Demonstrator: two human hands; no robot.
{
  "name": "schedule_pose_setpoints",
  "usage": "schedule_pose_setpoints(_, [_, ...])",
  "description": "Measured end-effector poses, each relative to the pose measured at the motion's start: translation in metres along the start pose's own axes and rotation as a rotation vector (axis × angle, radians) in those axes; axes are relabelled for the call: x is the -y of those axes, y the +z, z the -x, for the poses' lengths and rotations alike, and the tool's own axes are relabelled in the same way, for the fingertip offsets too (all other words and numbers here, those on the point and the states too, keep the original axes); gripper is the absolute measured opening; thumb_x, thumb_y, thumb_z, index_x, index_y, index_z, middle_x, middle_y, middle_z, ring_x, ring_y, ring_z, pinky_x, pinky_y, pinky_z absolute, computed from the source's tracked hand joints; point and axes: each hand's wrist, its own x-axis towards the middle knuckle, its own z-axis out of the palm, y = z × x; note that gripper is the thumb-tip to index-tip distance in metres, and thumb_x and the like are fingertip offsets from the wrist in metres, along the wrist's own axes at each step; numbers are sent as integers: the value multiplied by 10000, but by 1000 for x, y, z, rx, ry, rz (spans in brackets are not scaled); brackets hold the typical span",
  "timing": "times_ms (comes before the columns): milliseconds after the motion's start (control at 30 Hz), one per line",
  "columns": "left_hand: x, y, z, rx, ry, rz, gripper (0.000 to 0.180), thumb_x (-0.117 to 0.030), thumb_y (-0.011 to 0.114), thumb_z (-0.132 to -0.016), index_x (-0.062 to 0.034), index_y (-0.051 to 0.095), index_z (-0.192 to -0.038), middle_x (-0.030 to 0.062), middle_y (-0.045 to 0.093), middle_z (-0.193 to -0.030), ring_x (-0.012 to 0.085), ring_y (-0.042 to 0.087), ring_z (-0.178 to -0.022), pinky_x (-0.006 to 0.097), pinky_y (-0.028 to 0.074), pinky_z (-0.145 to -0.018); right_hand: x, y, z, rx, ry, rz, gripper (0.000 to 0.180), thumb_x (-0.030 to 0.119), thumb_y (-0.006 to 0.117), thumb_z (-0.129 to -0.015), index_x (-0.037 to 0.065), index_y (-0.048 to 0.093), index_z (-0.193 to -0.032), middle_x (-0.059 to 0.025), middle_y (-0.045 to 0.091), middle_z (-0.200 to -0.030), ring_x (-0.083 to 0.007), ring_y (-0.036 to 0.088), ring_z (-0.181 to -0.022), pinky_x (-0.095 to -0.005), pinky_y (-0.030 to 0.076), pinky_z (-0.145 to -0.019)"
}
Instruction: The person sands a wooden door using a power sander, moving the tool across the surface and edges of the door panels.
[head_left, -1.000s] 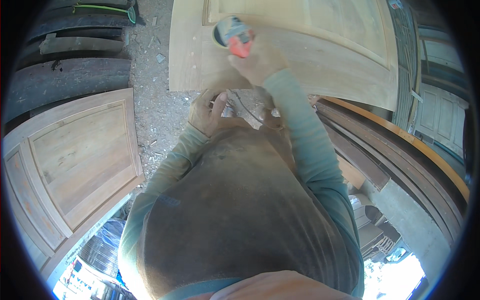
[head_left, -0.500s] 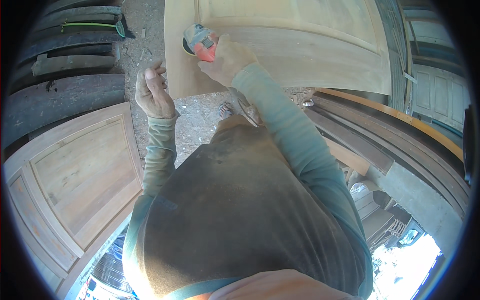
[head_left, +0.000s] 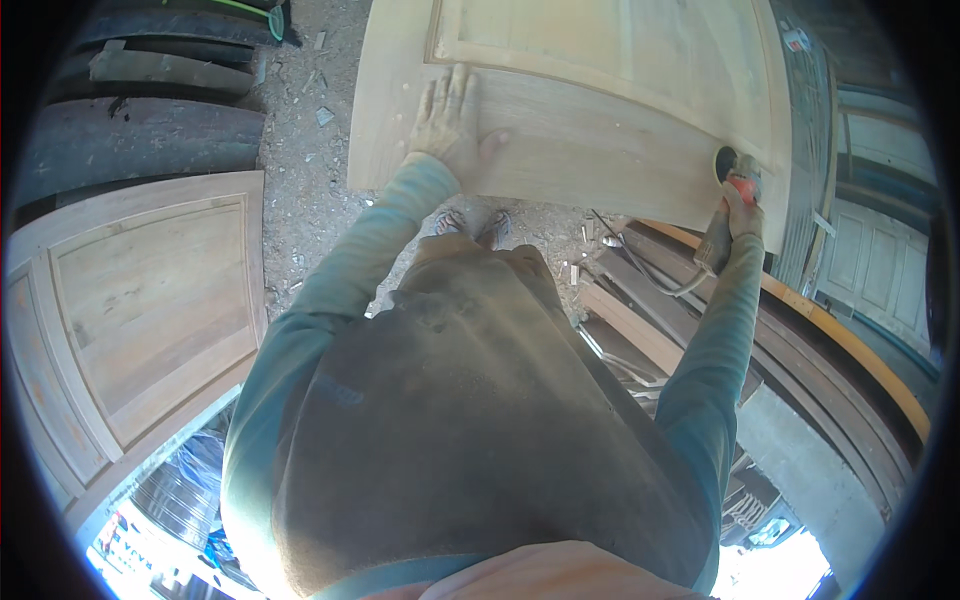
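A pale wooden panel door (head_left: 590,125) lies flat in front of me. My left hand (head_left: 452,125) rests on its near rail toward the left, palm down with the fingers stretched out. At the door's right end, my right hand (head_left: 741,212) is wrapped round an angle grinder (head_left: 715,245) with a red and grey head. The tool's dark round disc (head_left: 724,162) is at the door surface near the right corner, tilted up on edge; whether it touches the wood I cannot tell. A cord trails from the grinder's rear end toward the floor.
Another panelled wooden door (head_left: 150,310) leans at my left. Dark planks (head_left: 170,140) lie stacked at the far left. Long boards (head_left: 800,340) run along the right, beside an orange-edged strip (head_left: 850,335). Wood scraps litter the dirt floor (head_left: 310,150) around my feet.
My right hand has carried the grinder from the door's left end to its right end. My left hand, raised beside the door before, now lies flat on it.
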Motion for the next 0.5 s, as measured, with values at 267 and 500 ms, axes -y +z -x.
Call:
schedule_pose_setpoints(267, [-49, -7, 32, 170, 206, 59, 920, -529, 622, -909, 17, 263, -1557, 223, 232, -1634, 403, 203, -1521, 509, 154, -1250, 28, -3, 66, 126, -116, -273, 672, 560, 730, -798, 62, 699, -1248, -199, 707, -1201, -345, 672, -1130, -424, 500, -949])
schedule_pose_setpoints(500, [35, -62, 76, 82, 23, -9, 846, -467, 657, -902, -3, 329, -1528, 206, 281, -1615, 389, 216, -1517, 518, 126, -1249, 145, 35, 185, 147, -319, -339, 698, 448, 789, -789, -93, 621, -1197, -254, 711, -1041, -384, 702, -986, -448, 533, -852])
